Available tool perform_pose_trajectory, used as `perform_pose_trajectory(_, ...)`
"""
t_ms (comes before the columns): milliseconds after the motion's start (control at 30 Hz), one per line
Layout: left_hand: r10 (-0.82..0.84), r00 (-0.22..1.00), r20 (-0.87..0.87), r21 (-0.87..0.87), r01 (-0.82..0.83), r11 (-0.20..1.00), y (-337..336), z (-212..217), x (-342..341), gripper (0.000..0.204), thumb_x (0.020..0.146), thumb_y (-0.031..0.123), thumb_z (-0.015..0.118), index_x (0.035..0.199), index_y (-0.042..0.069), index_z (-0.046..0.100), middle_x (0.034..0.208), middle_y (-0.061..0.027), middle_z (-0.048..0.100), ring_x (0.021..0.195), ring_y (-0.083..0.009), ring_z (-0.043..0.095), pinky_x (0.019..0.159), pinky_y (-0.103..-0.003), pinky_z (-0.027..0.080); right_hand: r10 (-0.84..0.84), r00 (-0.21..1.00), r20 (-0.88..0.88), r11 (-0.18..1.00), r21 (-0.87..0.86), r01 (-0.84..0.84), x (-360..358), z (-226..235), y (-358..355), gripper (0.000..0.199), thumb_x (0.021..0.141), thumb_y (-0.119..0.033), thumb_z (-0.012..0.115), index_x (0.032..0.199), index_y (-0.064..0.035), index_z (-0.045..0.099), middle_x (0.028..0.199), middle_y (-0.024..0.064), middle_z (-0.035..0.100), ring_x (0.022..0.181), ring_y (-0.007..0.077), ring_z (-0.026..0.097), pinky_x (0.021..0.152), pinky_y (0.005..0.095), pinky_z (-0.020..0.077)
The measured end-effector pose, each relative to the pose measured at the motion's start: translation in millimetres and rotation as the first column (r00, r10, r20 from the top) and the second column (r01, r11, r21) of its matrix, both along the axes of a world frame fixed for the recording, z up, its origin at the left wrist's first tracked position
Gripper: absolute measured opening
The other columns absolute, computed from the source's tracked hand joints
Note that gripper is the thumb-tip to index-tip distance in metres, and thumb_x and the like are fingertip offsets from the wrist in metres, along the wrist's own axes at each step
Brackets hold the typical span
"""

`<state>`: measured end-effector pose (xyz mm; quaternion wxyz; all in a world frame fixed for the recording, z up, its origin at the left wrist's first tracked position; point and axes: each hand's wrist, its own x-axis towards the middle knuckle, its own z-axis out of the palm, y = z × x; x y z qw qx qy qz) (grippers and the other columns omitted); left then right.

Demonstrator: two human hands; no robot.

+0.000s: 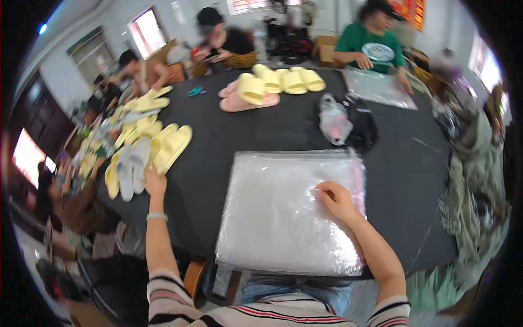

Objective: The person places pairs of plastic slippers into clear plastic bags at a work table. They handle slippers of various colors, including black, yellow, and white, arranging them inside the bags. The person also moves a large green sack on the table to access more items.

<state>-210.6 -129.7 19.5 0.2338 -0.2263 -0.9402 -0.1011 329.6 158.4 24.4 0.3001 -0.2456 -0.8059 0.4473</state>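
My left hand point(155, 182) reaches to the near end of the slippers on the left side of the table. Its fingers are closed at the heel end of a pair of yellow slippers point(174, 150), partly hidden by the hand. Grey slippers point(131, 171) lie right beside it, with another yellow slipper point(113, 177) on their far left. In front of me rests a flat stack of clear plastic bags point(267, 212). Over its right part, my right hand point(338, 200) bends its fingers, thumb and forefinger pinched together at the top bag's surface.
More yellow and grey slippers point(141, 128) run along the table's left edge. Pink slippers point(250, 103) lie under yellow ones farther back. A small filled plastic bag point(334, 122) sits beside a black item point(362, 125). A person in green point(376, 52) handles clear bags point(378, 87) opposite.
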Motion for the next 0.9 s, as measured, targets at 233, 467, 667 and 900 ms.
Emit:
perform_pose_trajectory(233, -0.713, 0.584, 0.389, 0.358, 0.617, 0.701, 107.2, 23.7, 152.7, 0.072, 0.091, 0.034, 0.056, 0.142, -0.005, 0.024, 0.148, -0.0235, 0.025, 0.138, -0.0346, 0.023, 0.114, -0.040, 0.017, 0.076, 0.994, 0.082, 0.993, 0.083, -0.082, 20.0, -0.6, 10.5, 0.028, 0.087, -0.012, 0.059, 0.113, -0.0052, 0.057, 0.098, 0.0111, 0.061, 0.079, 0.0215, 0.060, 0.070, 0.0324, 0.0488)
perform_pose_trajectory(467, -0.733, 0.200, 0.650, 0.587, 0.481, 0.651, 114.4, 3.3, 229.7, 0.076, 0.097, 0.043, 0.044, 0.147, -0.002, 0.008, 0.153, -0.0207, 0.012, 0.142, -0.0288, 0.014, 0.114, -0.037, 0.014, -0.259, 0.966, 0.014, 0.938, 0.240, 0.249, 93.0, 32.7, 29.4, 0.051, 0.091, -0.023, 0.056, 0.135, -0.0016, 0.038, 0.134, 0.0185, 0.042, 0.123, 0.0284, 0.041, 0.099, 0.0366, 0.0381)
perform_pose_trajectory(667, -0.879, -0.087, 0.469, 0.881, -0.020, 0.472, 122.9, -35.5, 224.9, 0.076, 0.096, 0.041, 0.046, 0.147, -0.001, 0.008, 0.154, -0.0181, 0.012, 0.142, -0.0275, 0.014, 0.114, -0.037, 0.014, -0.304, 0.935, -0.182, 0.887, -0.411, 0.208, 107.1, -9.1, 15.4, 0.075, 0.096, -0.038, 0.049, 0.147, 0.0011, 0.011, 0.154, 0.0189, 0.009, 0.143, 0.0278, 0.010, 0.114, 0.0368, 0.0120)
perform_pose_trajectory(900, -0.779, 0.394, 0.488, 0.484, 0.620, 0.618, 121.6, -13.6, 221.5, 0.071, 0.096, 0.038, 0.046, 0.146, -0.002, 0.016, 0.153, -0.0185, 0.014, 0.142, -0.0306, 0.011, 0.115, -0.040, 0.009, -0.262, 0.948, -0.181, 0.906, -0.385, 0.176, 103.3, -14.3, 14.0, 0.077, 0.096, -0.041, 0.048, 0.146, 0.0041, 0.012, 0.153, 0.0222, 0.011, 0.142, 0.0290, 0.011, 0.114, 0.0366, 0.0118)
